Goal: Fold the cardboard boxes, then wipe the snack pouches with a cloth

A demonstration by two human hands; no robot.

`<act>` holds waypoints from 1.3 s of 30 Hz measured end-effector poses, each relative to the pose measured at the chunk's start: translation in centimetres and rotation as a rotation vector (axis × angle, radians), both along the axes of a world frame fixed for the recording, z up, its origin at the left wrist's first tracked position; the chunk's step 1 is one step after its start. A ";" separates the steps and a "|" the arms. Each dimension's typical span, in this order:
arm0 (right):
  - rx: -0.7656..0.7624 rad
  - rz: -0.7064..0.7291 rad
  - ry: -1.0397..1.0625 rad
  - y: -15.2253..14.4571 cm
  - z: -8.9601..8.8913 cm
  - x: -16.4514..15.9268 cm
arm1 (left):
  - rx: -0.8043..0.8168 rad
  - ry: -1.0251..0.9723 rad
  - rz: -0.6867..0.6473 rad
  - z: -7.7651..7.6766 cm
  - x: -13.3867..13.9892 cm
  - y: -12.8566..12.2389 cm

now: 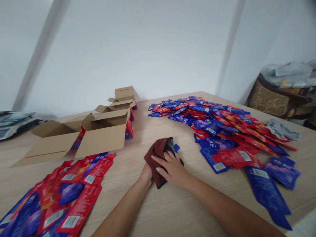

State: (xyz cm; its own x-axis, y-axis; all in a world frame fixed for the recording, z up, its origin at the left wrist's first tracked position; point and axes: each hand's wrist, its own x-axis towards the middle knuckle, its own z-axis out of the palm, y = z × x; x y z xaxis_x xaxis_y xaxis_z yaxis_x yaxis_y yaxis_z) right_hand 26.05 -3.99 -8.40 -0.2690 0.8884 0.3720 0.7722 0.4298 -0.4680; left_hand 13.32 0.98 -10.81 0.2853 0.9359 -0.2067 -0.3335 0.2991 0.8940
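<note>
A dark red-brown cloth (156,154) with a black edge is bunched between my two hands, near the middle of the table. My right hand (174,169) lies over it from the right, its fingers bent onto the fabric and gripping it. The cloth covers most of my left hand (147,171), so its fingers are hidden; only the wrist and part of the hand show. Just behind the cloth, a small blue piece (176,148) sticks out past my right fingertips. Most of that piece is covered, so I cannot tell its kind.
Open cardboard boxes (103,138) stand in a row at the left. Red and blue flat packets (81,204) lie at the front left. A large heap of similar packets (214,126) spreads over the right side, with a grey cloth (282,129) at its end.
</note>
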 end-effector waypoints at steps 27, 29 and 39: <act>-0.061 -0.164 -0.290 0.7 -1.1 0.2 | -0.084 -0.062 0.057 0.4 0.1 0.4; -0.034 -0.122 -0.288 0.1 -1.1 -0.6 | -0.064 -0.072 0.066 0.4 0.2 0.3; -0.081 -0.498 -0.171 4.2 -2.0 6.0 | -0.129 -0.100 0.042 0.5 -0.8 0.6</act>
